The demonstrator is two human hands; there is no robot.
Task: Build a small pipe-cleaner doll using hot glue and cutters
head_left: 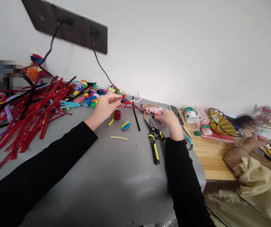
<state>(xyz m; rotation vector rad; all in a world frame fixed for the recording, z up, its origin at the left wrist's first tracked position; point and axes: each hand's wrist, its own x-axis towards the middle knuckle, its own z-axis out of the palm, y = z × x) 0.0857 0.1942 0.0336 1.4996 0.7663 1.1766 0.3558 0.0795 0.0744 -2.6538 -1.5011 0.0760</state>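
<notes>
My left hand (105,105) pinches a red pipe cleaner (128,103) that runs to the right across the grey table (107,176). My right hand (169,121) is closed round a pink glue gun (154,110), whose nozzle points left toward the pipe cleaner's end. Yellow-handled cutters (154,142) lie just below and left of my right hand. A small red glittery coil (117,114), a yellow-and-blue piece (126,125) and a yellow strip (118,137) lie between my hands.
A heap of red glitter pipe cleaners (31,116) fills the left, with coloured bits (88,94) behind. Black cables run to wall sockets (95,36). On the wooden table (211,157) at right: a jar (190,114), a wire basket (221,123), another person's arm (251,164).
</notes>
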